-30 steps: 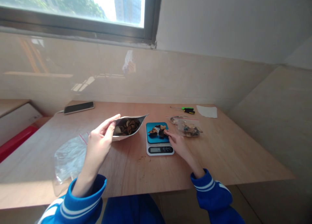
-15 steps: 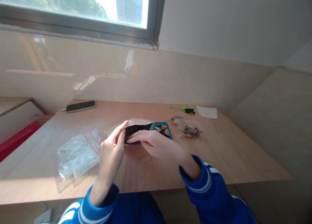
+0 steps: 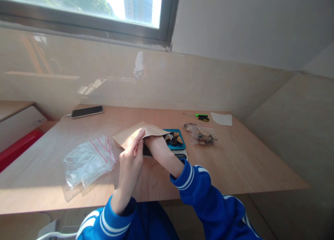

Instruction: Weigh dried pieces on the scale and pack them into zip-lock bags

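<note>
My left hand (image 3: 132, 158) pinches the near edge of a brown paper bag (image 3: 130, 135), whose mouth faces right. Deep inside that bag is my right hand (image 3: 156, 148); only its back and wrist show, and the fingers are hidden. Just right of the bag's mouth, dried brown and black pieces (image 3: 174, 138) lie on the blue top of a small kitchen scale (image 3: 180, 145). Part of the scale is covered by the bag and my right forearm. Dark crumbs are scattered on the table in front of it.
Clear zip bags (image 3: 88, 161) lie at the left. Right of the scale is a zip bag of dried pieces (image 3: 202, 135). Farther back are two screwdrivers (image 3: 202, 117), a white paper (image 3: 221, 119) and a phone (image 3: 87, 111) on a cable. The wooden table (image 3: 247, 163) meets a tiled wall.
My right hand has gone from the bag's opening to inside it. The bag's upper side now covers more, and my left hand has shifted slightly right. More of the scale's front shows.
</note>
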A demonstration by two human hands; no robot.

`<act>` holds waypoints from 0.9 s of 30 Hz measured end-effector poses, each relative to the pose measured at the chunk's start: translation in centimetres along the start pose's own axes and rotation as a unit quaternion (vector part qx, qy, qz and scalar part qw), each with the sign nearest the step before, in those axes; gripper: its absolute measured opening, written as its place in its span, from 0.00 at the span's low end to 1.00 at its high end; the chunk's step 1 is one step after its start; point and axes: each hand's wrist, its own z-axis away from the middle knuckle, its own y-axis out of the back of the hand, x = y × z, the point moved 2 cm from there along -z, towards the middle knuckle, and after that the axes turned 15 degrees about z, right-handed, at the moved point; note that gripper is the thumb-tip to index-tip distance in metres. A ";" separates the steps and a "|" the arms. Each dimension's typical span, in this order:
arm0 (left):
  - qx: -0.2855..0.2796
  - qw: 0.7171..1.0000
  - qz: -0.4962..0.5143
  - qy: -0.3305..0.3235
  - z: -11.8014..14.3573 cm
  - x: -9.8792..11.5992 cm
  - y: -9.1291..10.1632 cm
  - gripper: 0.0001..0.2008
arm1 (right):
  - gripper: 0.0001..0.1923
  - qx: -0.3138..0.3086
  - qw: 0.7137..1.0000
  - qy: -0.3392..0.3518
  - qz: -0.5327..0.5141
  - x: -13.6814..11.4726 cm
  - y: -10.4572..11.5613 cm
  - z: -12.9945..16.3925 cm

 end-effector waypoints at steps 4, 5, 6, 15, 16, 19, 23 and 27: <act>0.005 1.000 -0.006 0.004 -0.4 0.1 0.4 0.18 | 0.12 -0.056 0.996 0.010 0.067 -0.3 2.0 2.1; 0.007 1.000 -0.006 0.011 -0.7 0.2 0.5 0.18 | 0.11 -0.055 0.996 0.022 0.067 -0.2 2.8 2.7; 0.012 1.000 -0.005 0.019 -0.9 0.2 0.7 0.18 | 0.11 -0.040 0.997 0.034 0.051 -0.1 3.8 3.2; 0.034 0.999 0.015 0.026 -4.8 1.5 1.9 0.16 | 0.05 0.204 0.894 -0.110 -0.383 8.1 7.9 11.2; 0.042 0.999 0.018 0.022 -5.5 1.4 2.0 0.16 | 0.05 0.221 0.877 -0.149 -0.399 9.2 7.3 12.5; 0.065 0.996 0.058 -0.004 -8.2 1.0 2.4 0.17 | 0.10 0.243 0.840 -0.257 -0.411 11.1 4.5 16.5; 0.105 0.990 0.076 -0.052 -11.6 0.3 3.1 0.16 | 0.18 0.218 0.821 -0.321 -0.418 11.2 0.9 19.7; 0.127 0.988 0.057 -0.062 -12.6 -0.1 3.5 0.16 | 0.17 0.182 0.845 -0.288 -0.413 10.7 -0.9 18.1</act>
